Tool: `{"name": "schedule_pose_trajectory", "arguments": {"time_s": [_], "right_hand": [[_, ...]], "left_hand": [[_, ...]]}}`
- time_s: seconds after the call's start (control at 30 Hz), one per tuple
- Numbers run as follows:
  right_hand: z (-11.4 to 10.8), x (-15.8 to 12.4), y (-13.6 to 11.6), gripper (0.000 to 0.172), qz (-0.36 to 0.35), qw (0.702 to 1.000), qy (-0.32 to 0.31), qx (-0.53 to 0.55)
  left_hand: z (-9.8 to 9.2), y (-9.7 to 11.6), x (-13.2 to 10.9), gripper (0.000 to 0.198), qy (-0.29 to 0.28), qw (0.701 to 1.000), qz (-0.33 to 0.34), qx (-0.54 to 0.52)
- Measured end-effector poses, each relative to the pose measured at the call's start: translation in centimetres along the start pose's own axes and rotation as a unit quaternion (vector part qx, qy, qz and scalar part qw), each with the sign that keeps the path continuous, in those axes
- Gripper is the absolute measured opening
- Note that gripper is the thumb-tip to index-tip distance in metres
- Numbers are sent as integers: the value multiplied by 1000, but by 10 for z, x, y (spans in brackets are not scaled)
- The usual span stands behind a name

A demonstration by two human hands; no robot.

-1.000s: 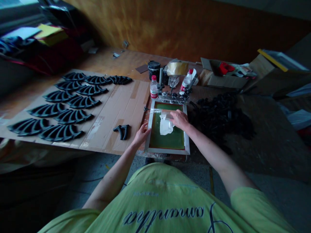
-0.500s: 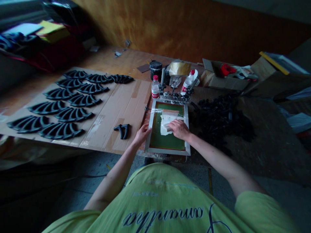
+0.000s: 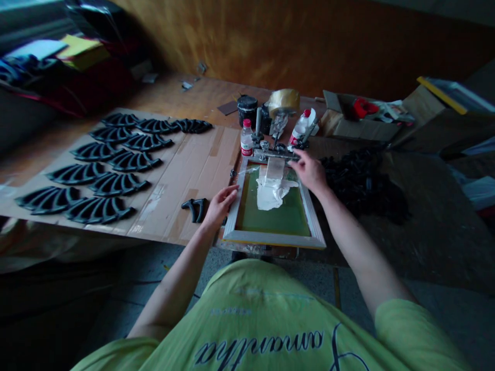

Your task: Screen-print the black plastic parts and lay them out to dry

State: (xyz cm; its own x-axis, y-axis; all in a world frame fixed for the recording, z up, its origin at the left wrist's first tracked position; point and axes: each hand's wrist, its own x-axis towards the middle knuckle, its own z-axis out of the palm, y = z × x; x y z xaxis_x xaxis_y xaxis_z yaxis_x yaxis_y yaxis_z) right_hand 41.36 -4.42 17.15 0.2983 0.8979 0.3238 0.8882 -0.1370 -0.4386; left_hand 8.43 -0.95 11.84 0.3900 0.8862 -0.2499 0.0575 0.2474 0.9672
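A screen printing frame (image 3: 314,238) with a green mesh is in front of me, its near end raised off the table. My left hand (image 3: 221,205) grips its left side with the fingers at the rim. White ink (image 3: 269,198) lies thick on the mesh. At its far edge rests a pale squeegee (image 3: 275,169), leaning toward the hinge clamps (image 3: 276,150). Over the frame's far right corner is my right hand (image 3: 310,172), off the squeegee, its fingers apart and holding nothing. A pair of joined black curved pieces (image 3: 195,209) lies left of my left hand.
Several fans of black curved pieces (image 3: 102,209) cover the cardboard sheet (image 3: 185,170) at left. To the right is a heap of loose black pieces (image 3: 367,185). Bottles (image 3: 246,138), a black tub (image 3: 247,109), a tape roll (image 3: 284,101) and an open carton (image 3: 359,129) stand behind.
My right hand has let go of the squeegee and moved up and right. The squeegee now stands at the far end of the mesh. The frame's near end has risen with my left hand.
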Motion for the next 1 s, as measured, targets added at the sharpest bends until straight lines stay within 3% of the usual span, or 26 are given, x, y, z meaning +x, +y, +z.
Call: {"name": "schedule_pose_trajectory", "arguments": {"time_s": [0.07,0.17,0.3,0.37,0.47,0.57,0.63,0.7,0.77,0.83,0.9,1.0], "right_hand": [[-12,-3,29,32,70,996,51,-13],[-3,-32,51,26,122,992,27,-35],[50,-86,29,21,36,994,-98,-44],[71,-103,11,20,0,985,-154,-80],[83,-111,-10,13,37,971,-212,-104],[85,-116,-32,17,97,974,-194,-68],[89,-123,-50,18,66,985,-154,-27],[90,-129,-63,14,-28,989,-143,25],[84,-131,-59,13,-111,980,-153,56],[65,-130,-31,22,-114,980,-162,19],[39,-129,17,33,-41,978,-182,-94],[5,-136,98,38,99,908,-284,-292]], "left_hand": [[6,21,7,53,21,998,55,-31],[20,56,24,53,31,982,155,-100],[38,97,49,51,20,973,191,-126],[45,101,51,52,40,973,184,-135],[55,75,33,56,45,985,99,-132],[67,24,-4,61,-91,985,-130,-66],[75,-5,-24,60,-137,967,-206,-67],[76,-22,-32,55,-115,964,-215,-106],[63,-29,-26,51,-67,969,-203,-124],[33,-34,-12,46,-5,979,-180,-95],[-13,-42,2,41,82,985,-151,-30],[-92,-65,13,42,216,955,-158,126]]}}
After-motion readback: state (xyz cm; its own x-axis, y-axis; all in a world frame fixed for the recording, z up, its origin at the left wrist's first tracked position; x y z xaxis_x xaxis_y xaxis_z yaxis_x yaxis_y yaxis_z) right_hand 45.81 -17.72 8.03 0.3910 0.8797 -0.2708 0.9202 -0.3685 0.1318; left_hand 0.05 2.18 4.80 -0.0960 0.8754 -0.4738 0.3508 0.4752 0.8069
